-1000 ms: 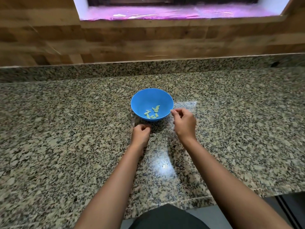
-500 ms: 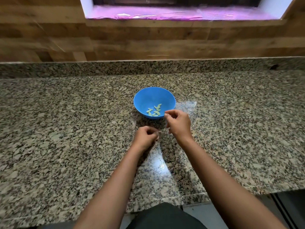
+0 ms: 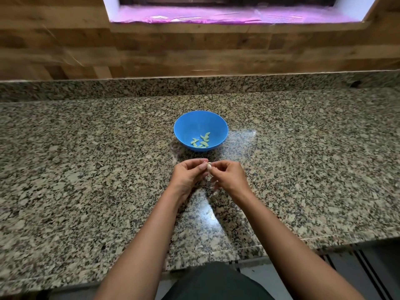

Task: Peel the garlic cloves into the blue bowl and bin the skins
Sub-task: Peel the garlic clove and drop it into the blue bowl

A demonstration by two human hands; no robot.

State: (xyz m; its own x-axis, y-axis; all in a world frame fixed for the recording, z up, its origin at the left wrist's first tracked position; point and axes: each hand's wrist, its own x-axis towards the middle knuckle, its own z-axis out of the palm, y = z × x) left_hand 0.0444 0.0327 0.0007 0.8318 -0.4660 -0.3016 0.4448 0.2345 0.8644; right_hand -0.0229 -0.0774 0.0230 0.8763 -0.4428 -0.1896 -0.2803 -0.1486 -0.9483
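Whitish garlic clove, small, pinched, partly hidden

A speckled granite table fills the middle of the view, with a bright patch of glare near its centre. Towards 12 o'clock a low granite upstand runs along its far edge, below a wooden plank wall. At 12 o'clock a window ledge under a pink shiny sheet is set into the wall. Dark cloth shows at 6 o'clock, and grey floor at 5 o'clock.
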